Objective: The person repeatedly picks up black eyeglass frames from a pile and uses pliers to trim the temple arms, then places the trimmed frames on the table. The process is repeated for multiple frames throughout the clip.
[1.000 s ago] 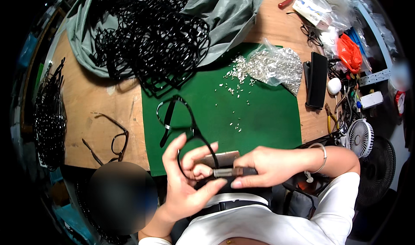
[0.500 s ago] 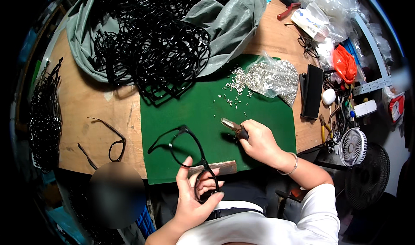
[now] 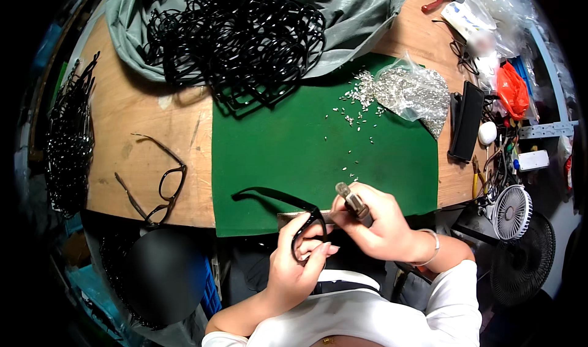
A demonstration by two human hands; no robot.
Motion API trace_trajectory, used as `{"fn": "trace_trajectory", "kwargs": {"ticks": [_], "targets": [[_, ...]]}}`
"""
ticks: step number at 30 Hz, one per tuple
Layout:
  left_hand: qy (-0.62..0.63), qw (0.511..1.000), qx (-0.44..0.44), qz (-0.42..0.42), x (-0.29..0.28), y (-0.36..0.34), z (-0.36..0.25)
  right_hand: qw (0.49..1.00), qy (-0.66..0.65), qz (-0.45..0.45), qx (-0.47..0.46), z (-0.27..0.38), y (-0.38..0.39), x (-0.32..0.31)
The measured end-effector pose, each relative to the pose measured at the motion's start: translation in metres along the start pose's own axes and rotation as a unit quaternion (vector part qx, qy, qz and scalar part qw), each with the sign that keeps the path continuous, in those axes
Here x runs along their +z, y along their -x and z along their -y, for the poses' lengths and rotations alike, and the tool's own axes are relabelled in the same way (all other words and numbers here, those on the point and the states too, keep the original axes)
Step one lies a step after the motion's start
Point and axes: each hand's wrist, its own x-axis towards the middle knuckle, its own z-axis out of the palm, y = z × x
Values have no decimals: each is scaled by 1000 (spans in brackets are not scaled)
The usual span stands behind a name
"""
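Observation:
My left hand (image 3: 293,270) is closed around the rim of a black eyeglass frame (image 3: 315,220), held at the near edge of the green mat (image 3: 275,157). One temple of the frame points out to the left over the mat. Close beside it, my right hand (image 3: 386,229) grips a pair of pliers (image 3: 351,199) with metal jaws pointing up and away from me. Its thumb and fingertips come near the frame; whether they touch it I cannot tell. Partly behind my left hand lies a flat bar (image 3: 288,219) at the mat's edge.
Small silvery pieces (image 3: 362,90) spill from a clear bag (image 3: 411,93). Black frames (image 3: 245,47) heap on a grey-green cloth (image 3: 361,26). Another eyeglass frame (image 3: 179,171) lies at left, near a black bundle (image 3: 68,145). Rightward are a black case (image 3: 467,122), yellow-handled pliers (image 3: 476,179) and a white fan (image 3: 512,213).
My right hand has come nearer my left, and its pliers have turned more upright. The eyeglass frame has tilted and shifted right and toward me. The whole view has shifted.

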Motion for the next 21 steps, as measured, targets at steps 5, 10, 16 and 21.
{"fn": "trace_trajectory", "kwargs": {"ticks": [5,10,16,21], "targets": [[-27,999,35,-9,6,4,-3,997,-60,-44,-20,0,-2,20],[0,1000,7,11,7,3,-8,946,-285,-8,150,9,-2,18],[144,980,-98,98,-3,1,-37,884,-377,122,247,30,-13,-4],[215,958,-143,126,-8,2,-56,887,-362,131,254,41,-14,-7]]}}
